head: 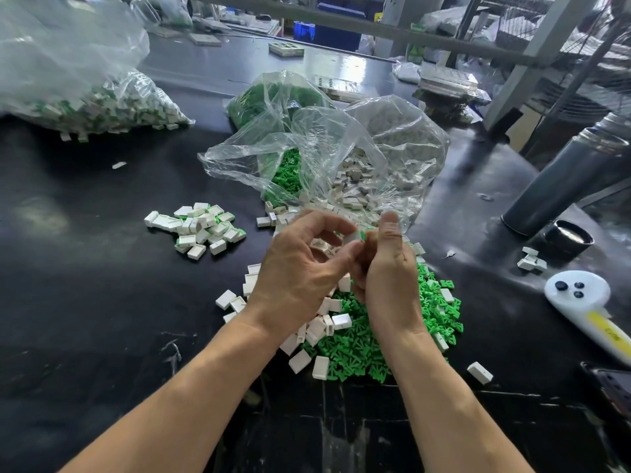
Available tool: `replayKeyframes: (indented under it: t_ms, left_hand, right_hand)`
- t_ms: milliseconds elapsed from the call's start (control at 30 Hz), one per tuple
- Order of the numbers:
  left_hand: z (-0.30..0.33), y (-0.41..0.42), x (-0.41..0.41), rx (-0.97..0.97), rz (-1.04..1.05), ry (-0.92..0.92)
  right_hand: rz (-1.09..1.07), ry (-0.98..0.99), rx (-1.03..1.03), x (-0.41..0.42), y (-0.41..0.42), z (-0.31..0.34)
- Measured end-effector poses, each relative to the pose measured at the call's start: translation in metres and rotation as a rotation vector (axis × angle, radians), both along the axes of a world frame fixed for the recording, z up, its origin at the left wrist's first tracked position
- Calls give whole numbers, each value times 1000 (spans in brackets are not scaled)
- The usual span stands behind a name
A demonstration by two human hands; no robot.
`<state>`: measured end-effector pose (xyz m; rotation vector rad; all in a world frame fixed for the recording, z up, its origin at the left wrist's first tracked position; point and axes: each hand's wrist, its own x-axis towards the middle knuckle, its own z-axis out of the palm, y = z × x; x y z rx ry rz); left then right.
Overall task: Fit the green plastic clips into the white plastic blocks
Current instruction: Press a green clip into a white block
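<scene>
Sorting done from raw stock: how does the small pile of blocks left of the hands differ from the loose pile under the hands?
The small left pile holds white blocks with green showing at their ends, apparently already fitted; the pile under the hands has plain white blocks lying beside loose green clips. The left pile is compact and nearly all white; the near pile is wider and mostly green. Both lie on the dark table.

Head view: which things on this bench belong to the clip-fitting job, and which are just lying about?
Job:
left hand and right hand holding a white block with a green clip
loose green clips
loose white blocks
fitted pile

Lying about:
grey flask
black cap
white handheld device
</scene>
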<state>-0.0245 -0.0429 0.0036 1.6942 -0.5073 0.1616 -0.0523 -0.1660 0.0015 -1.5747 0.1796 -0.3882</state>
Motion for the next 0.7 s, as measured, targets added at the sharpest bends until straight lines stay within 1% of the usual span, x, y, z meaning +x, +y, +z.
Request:
replayKeyframes:
  t_ms: [100,267,400,533,700]
  left_hand:
    - [-2,6,5,61,55,-64]
    - [-6,7,7,124,102,-149]
    - [-9,7,6,227,155,-220]
    - [-9,7,6,281,154,-244]
    - [-10,8,6,321,176,-207]
  right_hand:
    - [-32,-57,-126,0,-11,0]
    - [70,-105,-158,-3,-14,3]
    - [6,-70,-228,-2,-15,3]
    - [-50,-5,-250,-1,-17,1]
    - [-73,39,-313,1,-16,-1]
